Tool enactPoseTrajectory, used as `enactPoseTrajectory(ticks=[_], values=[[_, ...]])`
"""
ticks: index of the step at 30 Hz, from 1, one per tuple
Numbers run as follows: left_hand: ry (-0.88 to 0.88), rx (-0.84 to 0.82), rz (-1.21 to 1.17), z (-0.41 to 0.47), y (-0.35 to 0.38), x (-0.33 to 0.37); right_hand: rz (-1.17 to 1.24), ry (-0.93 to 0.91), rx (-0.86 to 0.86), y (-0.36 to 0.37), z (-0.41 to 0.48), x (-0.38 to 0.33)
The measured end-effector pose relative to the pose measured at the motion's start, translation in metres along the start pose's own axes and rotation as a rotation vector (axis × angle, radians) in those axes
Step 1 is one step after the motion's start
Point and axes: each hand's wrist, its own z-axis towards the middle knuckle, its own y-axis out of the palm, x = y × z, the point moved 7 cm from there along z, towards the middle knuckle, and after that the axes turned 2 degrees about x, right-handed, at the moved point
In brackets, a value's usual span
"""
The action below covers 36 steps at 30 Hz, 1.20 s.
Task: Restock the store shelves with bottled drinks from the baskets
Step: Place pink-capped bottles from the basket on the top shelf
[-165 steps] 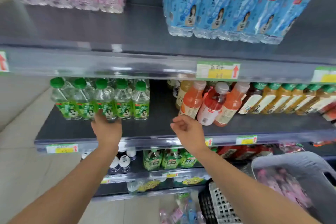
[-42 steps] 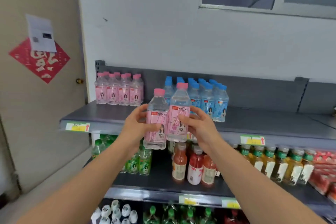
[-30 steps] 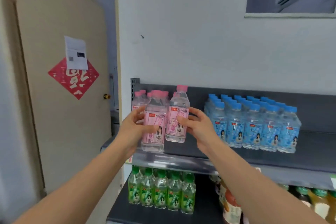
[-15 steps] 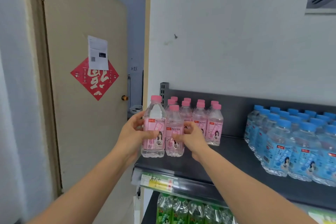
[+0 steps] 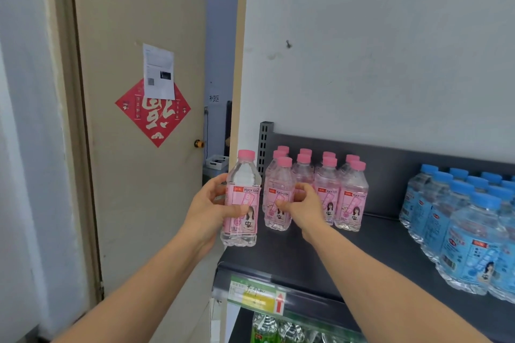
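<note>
Gripping a peach soda bottle (image 5: 242, 198) upright in the left hand (image 5: 207, 210), thumb across the pink label, fingers curled behind, long axis vertical, cap up. Hanging by the left front corner of the top shelf (image 5: 306, 256), nearer the camera than the stock; contact between base and deck impossible to judge. Curled round a second peach soda bottle (image 5: 278, 178) with the right hand (image 5: 303, 207), apparently standing on the shelf at the front-left of the pink-capped group (image 5: 349, 198). Probably next: carrying the left-hand bottle rightward and back into the free strip just left of that second bottle; left hand nearer, short path, no tilt needed. Hidden: lower label of the second bottle behind the right hand, rear pink rows behind the front ones. Cut off at the frame edge: blue-capped bottles (image 5: 471, 234) to the right, green bottles (image 5: 264, 328) below. No baskets in view.
</note>
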Motion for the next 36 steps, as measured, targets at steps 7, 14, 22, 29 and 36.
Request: enactPoseTrajectory(ticks=[7, 14, 22, 29, 36], values=[[0.006, -0.015, -0.011, 0.008, 0.004, -0.004, -0.082, -0.037, -0.009, 0.007, 0.002, -0.001], [0.000, -0.026, -0.010, 0.013, 0.008, -0.009, -0.136, -0.059, -0.012, 0.008, 0.004, -0.002], [-0.005, -0.051, 0.025, 0.019, 0.021, -0.020, -0.139, -0.145, 0.151, -0.010, -0.011, -0.019], [0.006, -0.106, 0.048, 0.023, 0.049, -0.024, 0.074, -0.161, -0.244, -0.010, -0.038, -0.051], [0.136, -0.181, 0.313, 0.025, 0.077, -0.026, 0.042, -0.199, -0.136, -0.042, -0.034, -0.046]])
